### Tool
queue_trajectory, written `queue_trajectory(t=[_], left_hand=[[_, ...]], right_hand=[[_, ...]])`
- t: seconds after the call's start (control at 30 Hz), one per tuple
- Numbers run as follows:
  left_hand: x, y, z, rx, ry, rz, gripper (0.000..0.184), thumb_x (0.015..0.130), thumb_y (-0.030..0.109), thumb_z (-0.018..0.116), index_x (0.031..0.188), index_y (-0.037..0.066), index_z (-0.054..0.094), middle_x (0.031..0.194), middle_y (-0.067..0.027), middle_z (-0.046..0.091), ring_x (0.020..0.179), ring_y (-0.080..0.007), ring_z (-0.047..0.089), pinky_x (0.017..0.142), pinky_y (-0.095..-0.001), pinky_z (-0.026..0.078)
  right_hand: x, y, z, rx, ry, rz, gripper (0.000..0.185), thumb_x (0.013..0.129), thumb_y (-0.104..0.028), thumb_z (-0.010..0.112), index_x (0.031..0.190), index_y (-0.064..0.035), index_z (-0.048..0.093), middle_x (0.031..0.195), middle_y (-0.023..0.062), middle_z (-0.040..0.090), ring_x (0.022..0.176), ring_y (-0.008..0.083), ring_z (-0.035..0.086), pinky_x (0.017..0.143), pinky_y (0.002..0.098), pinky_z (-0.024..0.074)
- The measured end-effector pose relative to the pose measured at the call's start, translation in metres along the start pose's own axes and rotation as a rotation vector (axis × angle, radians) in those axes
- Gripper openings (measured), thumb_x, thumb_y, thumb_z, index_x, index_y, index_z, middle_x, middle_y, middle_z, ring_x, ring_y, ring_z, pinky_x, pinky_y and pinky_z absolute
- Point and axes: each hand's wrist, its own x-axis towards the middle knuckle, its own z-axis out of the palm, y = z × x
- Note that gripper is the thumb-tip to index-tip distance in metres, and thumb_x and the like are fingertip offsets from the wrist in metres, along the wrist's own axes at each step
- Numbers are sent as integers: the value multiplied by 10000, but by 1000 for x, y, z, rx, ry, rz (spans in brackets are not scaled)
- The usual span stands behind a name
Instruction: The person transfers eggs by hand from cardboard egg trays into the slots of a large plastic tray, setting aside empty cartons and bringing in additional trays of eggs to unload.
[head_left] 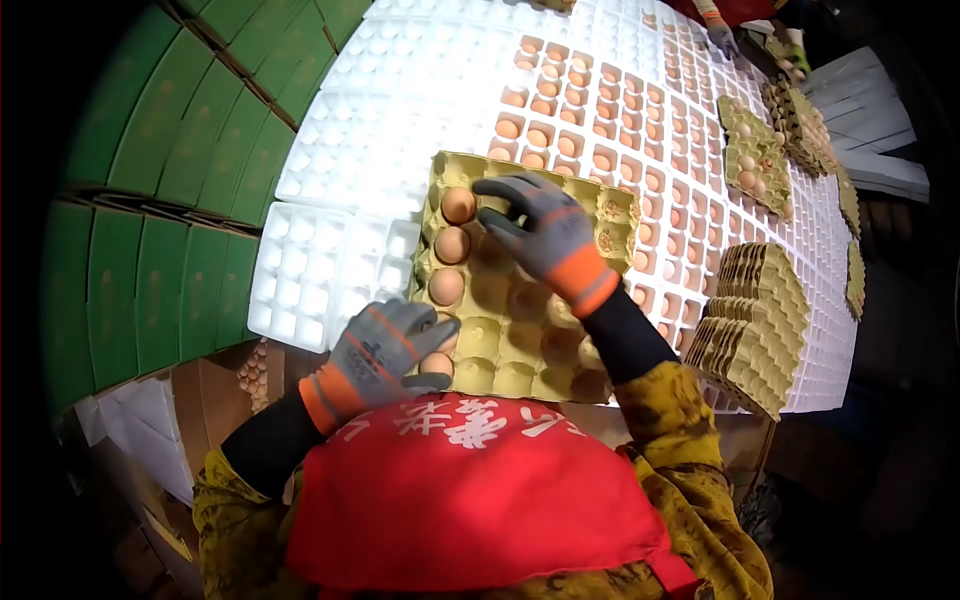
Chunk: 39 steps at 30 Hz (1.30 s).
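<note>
A yellow-green egg tray (480,376) lies in front of me, with a column of brown eggs along its left side. My left hand (375,355), in a grey and orange glove, has its fingers and thumb around two eggs (437,366) at the near left corner. Over the tray's far half is my right hand (535,225), gloved alike, with fingers curved and apart. Its fingertips are beside the far left egg (458,205), and nothing shows between them. Shadow and the right hand partly hide the middle cups.
White trays (300,260) cover the table, many holding eggs. A stack of pulp trays (755,320) stands right; another pulp tray (755,160) with several eggs lies beyond. Green boxes (150,130) are stacked left. A co-worker's gloved hand (720,35) is at the top right.
</note>
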Motion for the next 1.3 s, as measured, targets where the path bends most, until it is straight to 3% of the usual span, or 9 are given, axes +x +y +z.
queue_trajectory(t=[0.2, 0.37, 0.67, 0.77, 0.8, 0.93, 1.03, 1.1, 1.3], left_hand=[[-15, 18, 16, 139, -93, -19, 549, 843, 412, 712, 1319, 157, 612, 1316, -153, 541, 1114, -314, 562, 939, -427, 471], [-31, 16, 39, 257, 38, 84, 462, 846, 285, 681, 1282, 141, 626, 1296, -166, 542, 1062, -295, 568, 889, -409, 489], [-37, 10, 53, 126, 64, 77, 271, 809, 136, 691, 1074, 91, 652, 1096, -110, 604, 932, -280, 596, 781, -394, 528], [-36, -6, 44, -437, 269, 2, 331, 769, 97, 783, 1072, 94, 648, 1068, -80, 608, 933, -236, 609, 790, -366, 528], [-40, 4, 35, -940, 204, -375, 435, 724, 44, 837, 1102, 66, 621, 1053, -54, 616, 940, -180, 608, 826, -340, 515], [-40, -5, 22, -1693, 370, -556, 265, 970, 211, 499, 1118, 3, 571, 1067, -75, 604, 933, -155, 590, 851, -307, 492], [-30, -4, 18, -1434, 212, -549, 252, 963, 225, 558, 1105, 18, 580, 1090, -81, 591, 946, -168, 598, 846, -321, 505], [-16, 11, 33, -485, 354, -225, 273, 920, 258, 661, 1101, 60, 608, 1092, -112, 589, 919, -231, 606, 784, -353, 523], [-4, 11, 42, 162, 87, -191, 357, 834, 228, 694, 1159, 96, 633, 1152, -125, 610, 963, -311, 611, 795, -400, 536]], right_hand=[[27, 11, 45, 4, -235, 176, 376, 857, -331, 673, 1203, -184, 680, 1121, 125, 698, 988, 317, 682, 859, 390, 541], [7, 6, 7, 1292, 111, 592, 326, 992, -227, 544, 1204, -5, 655, 1091, 68, 676, 951, 207, 675, 861, 358, 559], [10, -33, 30, -347, -480, 178, 383, 840, -298, 749, 1155, -85, 701, 1142, 145, 643, 968, 304, 672, 830, 410, 544], [-5, -11, 13, 298, -242, 392, 388, 874, -275, 695, 1204, -72, 679, 1138, 125, 664, 883, 234, 668, 755, 367, 547], [-8, -13, -5, 802, -213, 659, 367, 896, -225, 645, 1213, -41, 662, 1068, 92, 682, 844, 162, 653, 695, 311, 538], [-17, -22, -31, 1151, -237, 596, 337, 882, -99, 610, 1211, -36, 648, 1120, 74, 650, 913, 124, 648, 717, 292, 547], [-16, -29, -13, 367, -377, 74, 329, 880, -178, 684, 1199, -100, 668, 1203, 69, 606, 1014, 210, 659, 819, 355, 559], [-22, -49, -2, -249, -387, -58, 321, 847, -237, 726, 1145, -127, 679, 1258, 125, 575, 1006, 284, 669, 838, 405, 559], [-19, -54, 19, -482, -499, -46, 336, 796, -295, 745, 1100, -170, 680, 1295, 149, 535, 1012, 335, 674, 825, 434, 559]])
